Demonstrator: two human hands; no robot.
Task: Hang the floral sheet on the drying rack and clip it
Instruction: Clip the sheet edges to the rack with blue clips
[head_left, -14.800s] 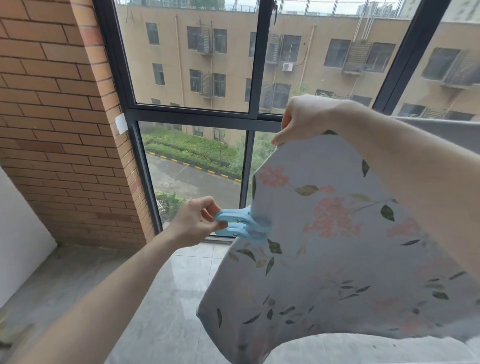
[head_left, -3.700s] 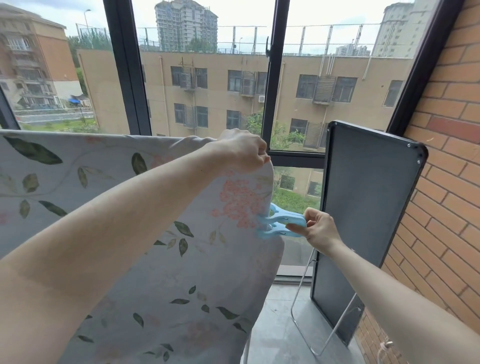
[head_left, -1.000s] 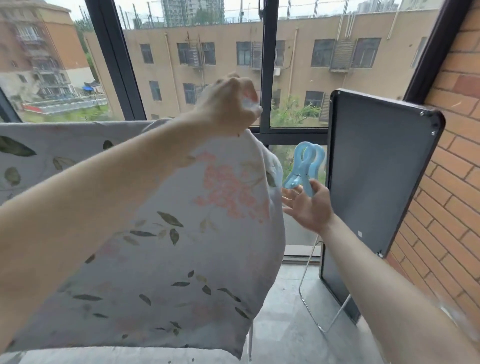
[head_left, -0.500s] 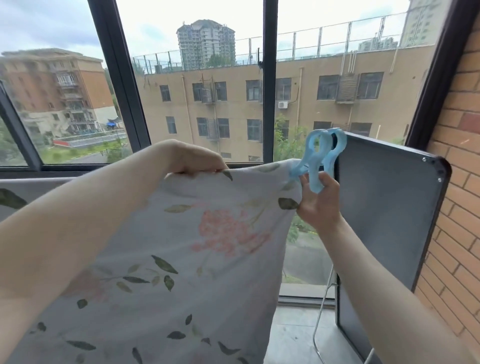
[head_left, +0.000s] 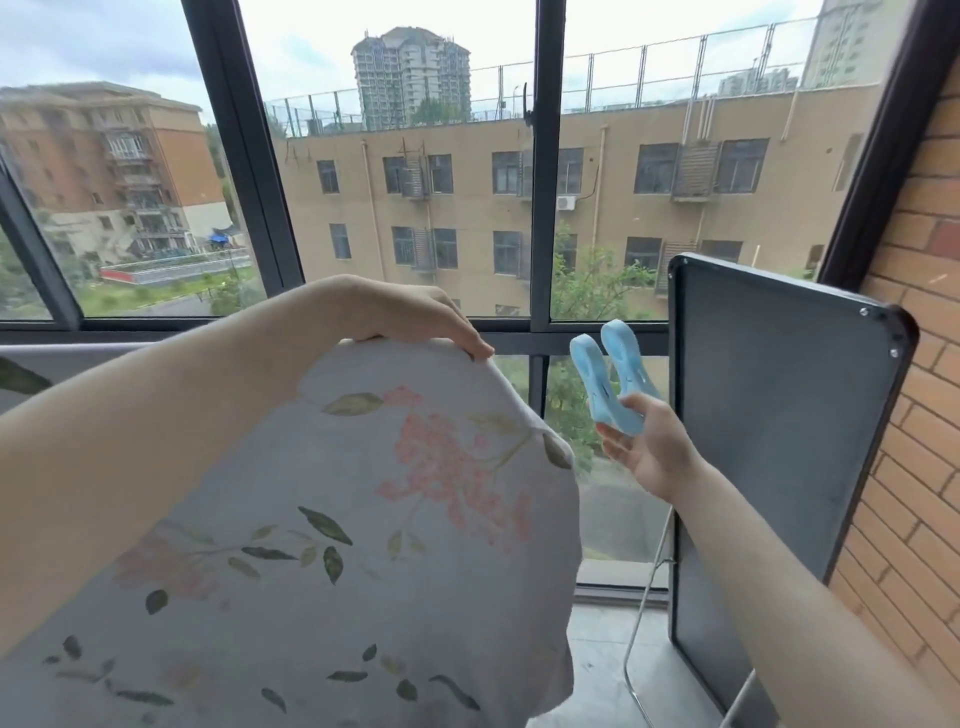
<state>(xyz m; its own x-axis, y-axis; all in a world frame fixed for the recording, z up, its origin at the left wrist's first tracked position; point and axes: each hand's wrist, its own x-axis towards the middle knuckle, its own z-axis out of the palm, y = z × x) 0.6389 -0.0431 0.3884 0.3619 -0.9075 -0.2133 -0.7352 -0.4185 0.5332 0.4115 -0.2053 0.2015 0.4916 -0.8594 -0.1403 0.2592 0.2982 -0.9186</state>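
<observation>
The floral sheet (head_left: 363, 519), pale grey with pink flowers and green leaves, hangs draped over the drying rack, which is hidden beneath it. My left hand (head_left: 410, 317) lies palm down on the sheet's top right fold, fingers pressing the cloth. To the right, clear of the sheet's edge, my right hand (head_left: 649, 447) holds a large light blue clip (head_left: 610, 379) by its lower end, the two rounded tips pointing up. The clip touches no cloth.
A dark folded panel with a thin metal leg (head_left: 769, 467) leans against the brick wall (head_left: 919, 415) on the right. Black window frames (head_left: 543, 208) stand straight ahead behind the sheet. Grey tiled floor (head_left: 602, 660) shows between sheet and panel.
My right hand with the clip has dropped and moved right, away from the sheet's edge. My left hand has slid right along the top fold. The view has tilted.
</observation>
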